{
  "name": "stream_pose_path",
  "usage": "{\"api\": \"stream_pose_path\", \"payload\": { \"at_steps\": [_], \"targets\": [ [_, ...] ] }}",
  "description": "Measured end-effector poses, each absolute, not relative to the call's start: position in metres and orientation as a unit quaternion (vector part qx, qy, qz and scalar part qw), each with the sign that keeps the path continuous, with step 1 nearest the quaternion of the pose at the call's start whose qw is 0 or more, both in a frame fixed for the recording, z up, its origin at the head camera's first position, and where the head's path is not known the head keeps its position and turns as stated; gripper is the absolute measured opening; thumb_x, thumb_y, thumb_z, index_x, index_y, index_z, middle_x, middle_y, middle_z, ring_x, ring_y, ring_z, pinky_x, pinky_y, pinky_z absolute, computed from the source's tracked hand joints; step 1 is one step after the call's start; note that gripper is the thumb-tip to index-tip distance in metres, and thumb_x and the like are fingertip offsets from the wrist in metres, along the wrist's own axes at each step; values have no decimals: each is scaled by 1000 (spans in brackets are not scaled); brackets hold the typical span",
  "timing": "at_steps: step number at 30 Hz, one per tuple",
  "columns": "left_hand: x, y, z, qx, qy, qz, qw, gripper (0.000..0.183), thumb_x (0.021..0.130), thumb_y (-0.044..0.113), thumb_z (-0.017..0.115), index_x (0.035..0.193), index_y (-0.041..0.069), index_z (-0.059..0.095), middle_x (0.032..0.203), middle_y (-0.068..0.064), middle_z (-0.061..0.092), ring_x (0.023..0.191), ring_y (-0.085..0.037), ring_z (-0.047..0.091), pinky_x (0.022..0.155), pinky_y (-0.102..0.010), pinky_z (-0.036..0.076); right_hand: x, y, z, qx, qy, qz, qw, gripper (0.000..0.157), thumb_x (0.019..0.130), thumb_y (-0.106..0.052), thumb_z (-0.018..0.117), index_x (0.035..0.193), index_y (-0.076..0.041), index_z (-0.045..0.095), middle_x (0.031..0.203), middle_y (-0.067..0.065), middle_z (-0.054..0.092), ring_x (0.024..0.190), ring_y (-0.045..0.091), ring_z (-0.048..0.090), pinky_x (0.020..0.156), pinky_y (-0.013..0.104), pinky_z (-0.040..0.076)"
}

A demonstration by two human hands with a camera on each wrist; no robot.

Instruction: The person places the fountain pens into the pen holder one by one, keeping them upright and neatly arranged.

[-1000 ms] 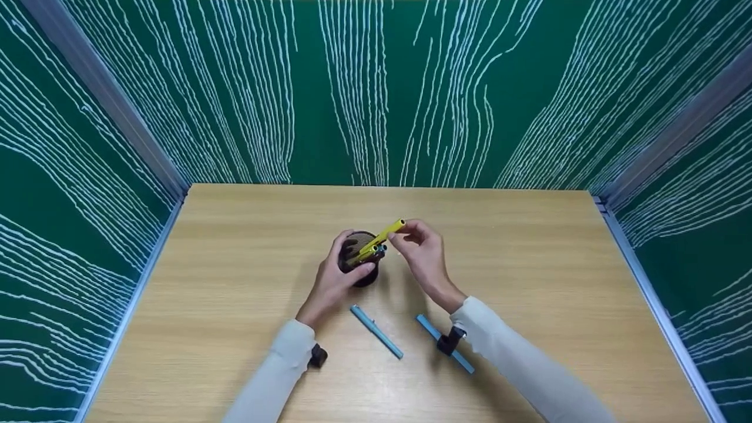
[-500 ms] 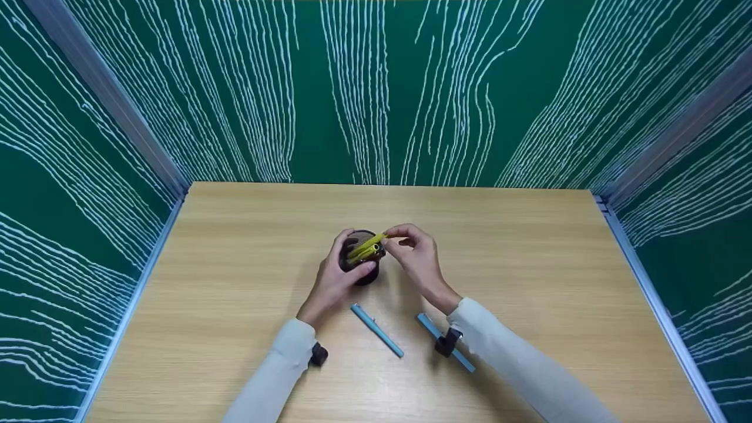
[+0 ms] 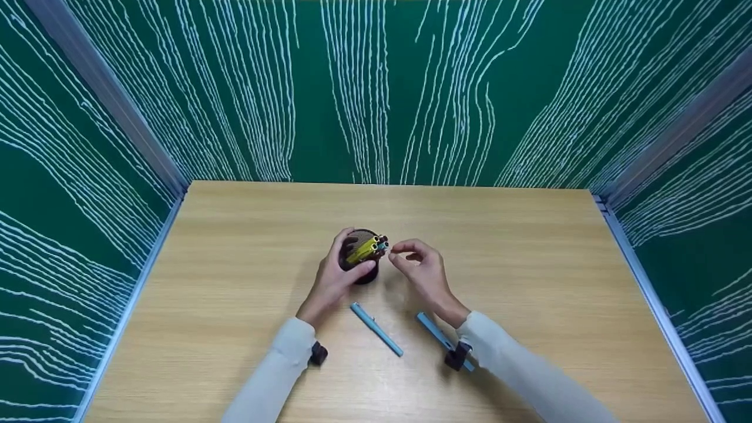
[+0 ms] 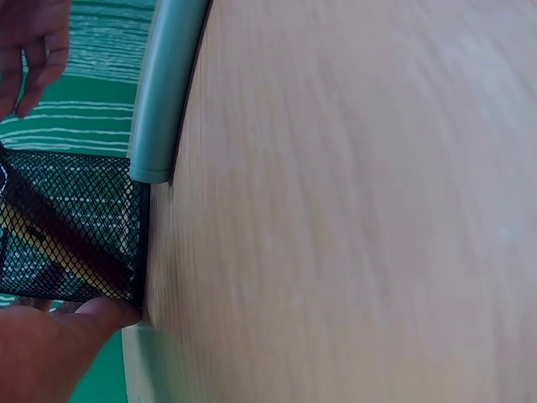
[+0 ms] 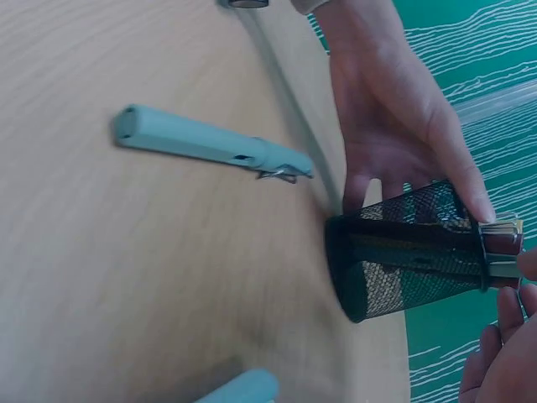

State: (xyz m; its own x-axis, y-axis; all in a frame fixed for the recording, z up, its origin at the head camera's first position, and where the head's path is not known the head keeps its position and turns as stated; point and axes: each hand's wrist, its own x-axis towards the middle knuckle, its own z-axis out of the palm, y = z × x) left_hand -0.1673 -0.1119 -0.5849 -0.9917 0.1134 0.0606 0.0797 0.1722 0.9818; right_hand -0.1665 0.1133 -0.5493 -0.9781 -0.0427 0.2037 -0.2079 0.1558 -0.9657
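My left hand [image 3: 335,282] grips a black mesh pen cup [image 3: 367,274], thumb at the near side and fingers round the far side. Inside it, yellow pens [image 3: 362,251] lean to the right beside dark pens and a light blue pen [image 5: 505,269]. Just right of the pen ends is my right hand [image 3: 424,273], its thumb and forefinger close together with nothing seen between them. In the left wrist view, that hand's fingers hang loosely curled above the mesh. A light blue pen with a clip [image 5: 210,143] lies on the table in front of the cup.
A second blue pen [image 3: 432,325] lies under my right wrist, partly hidden by the black wrist camera [image 3: 457,356]. The wooden table [image 3: 247,235] is bounded by green, white-lined walls [image 3: 311,117] at the back and both sides.
The yellow pen in my right hand has gone down into the cup beside the other pens. My right hand has let go and drawn slightly down and right. The left hand keeps its grip.
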Motion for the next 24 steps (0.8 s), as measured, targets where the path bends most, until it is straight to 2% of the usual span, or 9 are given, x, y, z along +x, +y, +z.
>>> {"api": "stream_pose_path", "payload": {
  "at_steps": [3,9,12,16,21,24],
  "targets": [
    [-168,-112,-585,64,765,641,13,92,96,40,87,171,25,37,165,-10,48,151,-35,45,129,-60,26,-161,118,-552,80,-760,643,58,12,96,-5,83,107,0,80,108,11,79,106,25,68,97,38,51],
    [-170,-111,-587,59,778,625,7,90,94,43,87,169,28,40,162,-9,53,148,-34,49,126,-59,30,-152,127,-557,54,-760,647,43,12,96,-5,83,107,-1,80,108,11,78,101,24,68,92,29,51],
    [-170,-111,-587,56,780,623,7,91,93,44,88,169,29,40,161,-10,54,147,-34,49,126,-58,30,-149,132,-560,41,-760,648,38,11,96,-4,82,107,-2,80,106,11,78,100,29,68,90,27,52],
    [-169,-111,-586,52,778,626,10,92,93,44,88,169,30,40,162,-10,52,148,-35,48,127,-59,28,-143,140,-565,29,-767,640,24,12,97,-8,82,109,-4,80,108,8,77,100,30,68,88,27,53],
    [-167,-111,-584,50,778,627,14,90,94,45,87,169,35,39,164,-9,50,149,-35,46,127,-59,29,-137,148,-573,30,-777,629,16,10,99,-9,81,109,-5,80,108,6,77,102,25,68,91,27,53],
    [-167,-112,-585,53,774,631,16,90,95,43,87,170,32,39,164,-10,49,149,-36,46,127,-61,28,-133,152,-579,41,-785,619,11,9,99,-7,81,108,-6,81,108,6,77,103,24,69,92,26,54]
  ]
}}
